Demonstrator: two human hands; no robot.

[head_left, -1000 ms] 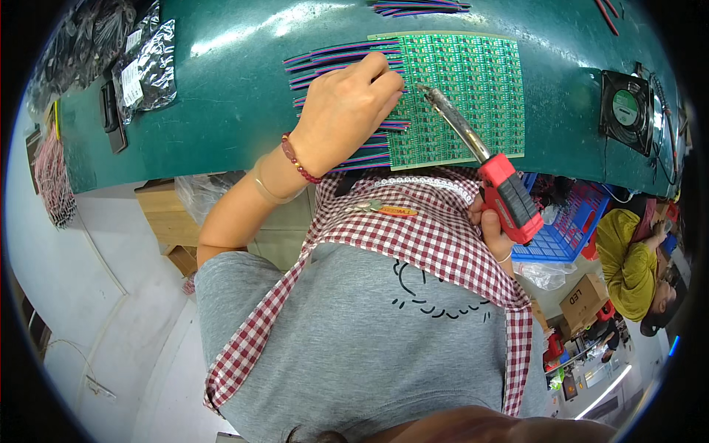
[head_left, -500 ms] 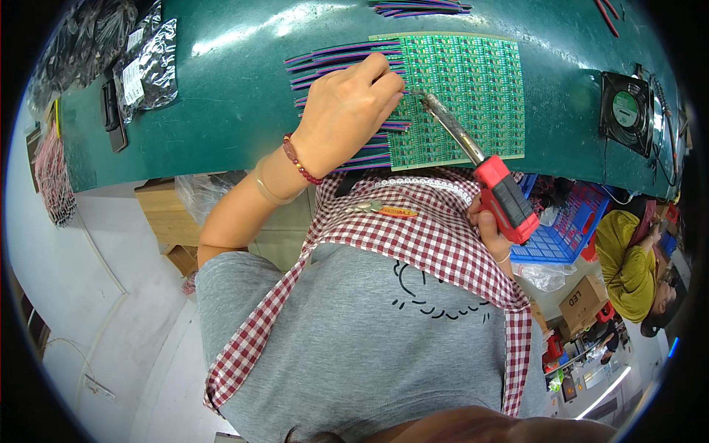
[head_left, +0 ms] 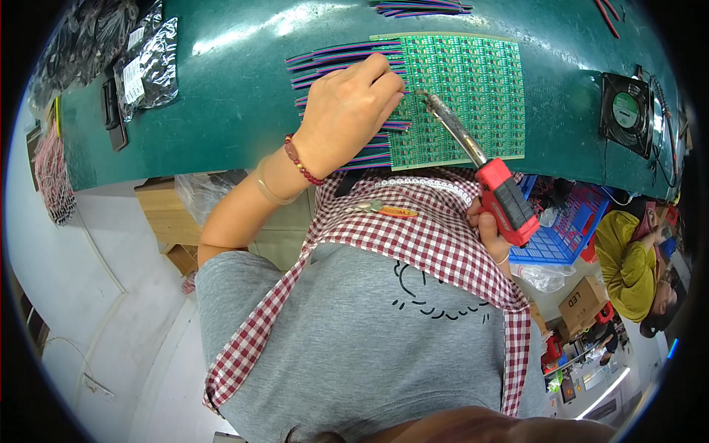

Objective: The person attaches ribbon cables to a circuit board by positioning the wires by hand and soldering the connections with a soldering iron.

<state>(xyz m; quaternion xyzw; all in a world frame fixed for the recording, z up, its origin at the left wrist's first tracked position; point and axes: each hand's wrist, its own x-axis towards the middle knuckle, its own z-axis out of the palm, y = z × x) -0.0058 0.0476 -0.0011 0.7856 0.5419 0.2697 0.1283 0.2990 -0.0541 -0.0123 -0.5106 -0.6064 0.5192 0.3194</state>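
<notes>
A green circuit board (head_left: pixel 473 96) lies on the green table (head_left: pixel 221 103). Striped wires (head_left: pixel 340 59) fan out from the board's left edge, a small fan (head_left: pixel 626 111) sits well to its right, and plastic bags (head_left: pixel 148 52) lie far to its left. The left hand (head_left: pixel 347 111) presses, fingers curled, on the wires at the board's edge. The right hand (head_left: pixel 487 229) grips a red-handled soldering iron (head_left: pixel 480 162), which slants up-left with its tip on the board. Below the board's right corner a blue crate (head_left: pixel 565 229) holds a clear bag.

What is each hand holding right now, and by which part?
The right hand holds a soldering iron by its red handle. The left hand presses ribbon wires at the green circuit board's edge.
</notes>
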